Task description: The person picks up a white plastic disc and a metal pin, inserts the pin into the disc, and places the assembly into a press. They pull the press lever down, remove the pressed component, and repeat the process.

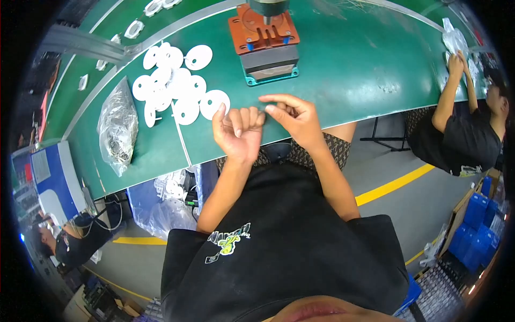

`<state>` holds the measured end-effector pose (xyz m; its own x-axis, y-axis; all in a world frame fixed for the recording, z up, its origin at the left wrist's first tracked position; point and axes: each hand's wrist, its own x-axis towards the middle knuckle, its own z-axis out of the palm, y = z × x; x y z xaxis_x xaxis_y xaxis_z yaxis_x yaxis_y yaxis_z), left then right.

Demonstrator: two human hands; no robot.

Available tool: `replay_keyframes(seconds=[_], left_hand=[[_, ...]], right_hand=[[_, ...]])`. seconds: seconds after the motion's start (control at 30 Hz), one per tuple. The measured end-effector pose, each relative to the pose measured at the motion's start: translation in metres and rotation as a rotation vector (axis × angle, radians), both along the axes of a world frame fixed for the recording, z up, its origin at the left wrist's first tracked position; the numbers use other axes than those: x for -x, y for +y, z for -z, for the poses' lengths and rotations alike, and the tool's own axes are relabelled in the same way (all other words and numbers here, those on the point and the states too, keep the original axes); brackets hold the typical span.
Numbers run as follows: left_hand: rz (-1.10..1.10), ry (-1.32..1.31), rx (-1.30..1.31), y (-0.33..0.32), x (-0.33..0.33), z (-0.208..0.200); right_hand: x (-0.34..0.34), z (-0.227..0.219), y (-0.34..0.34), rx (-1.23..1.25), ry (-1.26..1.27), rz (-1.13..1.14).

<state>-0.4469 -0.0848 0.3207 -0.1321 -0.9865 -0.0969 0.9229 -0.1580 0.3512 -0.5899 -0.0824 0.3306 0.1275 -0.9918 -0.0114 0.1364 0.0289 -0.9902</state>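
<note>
My left hand (240, 132) is turned palm up over the table's near edge, its fingers curled in and its thumb sticking out. Whatever those fingers may hold is hidden. Close to its fingertips is my right hand (298, 119), with index finger and thumb stretched out and a small gap between them; nothing shows in that gap. Its other fingers bend toward the palm. White plastic discs (186, 111) with holes lie in a loose heap left of my hands. Beyond the hands stands a press fixture with an orange top plate (263, 33) on a dark block.
A clear plastic bag (119, 129) of small parts lies on the green table (354, 70) at the left. Below the table's edge is a blue-lined bin (145, 212) with white parts. One co-worker (456, 118) handles a clear bag at the right; another person (80, 239) is at lower left.
</note>
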Motion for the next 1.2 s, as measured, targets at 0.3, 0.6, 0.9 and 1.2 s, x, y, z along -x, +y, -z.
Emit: replay_keyframes(seconds=[0.3,0.6,0.9,1.2], left_hand=[[0.086,0.127,0.074,0.000,-0.004,-0.003],[-0.359,-2.294,0.624,0.010,-0.055,-0.042],[0.135,-2.202,0.811,0.050,-0.034,-0.023],[-0.011,-1.289,0.077,0.017,-0.029,-0.016]], right_hand=[[0.002,0.013,-0.005,0.278,0.158,-0.029],[0.012,0.005,-0.005,-0.209,-0.567,0.061],[0.003,0.015,0.001,-0.082,-0.303,0.138],[0.001,0.009,0.000,-0.034,-0.178,0.222]])
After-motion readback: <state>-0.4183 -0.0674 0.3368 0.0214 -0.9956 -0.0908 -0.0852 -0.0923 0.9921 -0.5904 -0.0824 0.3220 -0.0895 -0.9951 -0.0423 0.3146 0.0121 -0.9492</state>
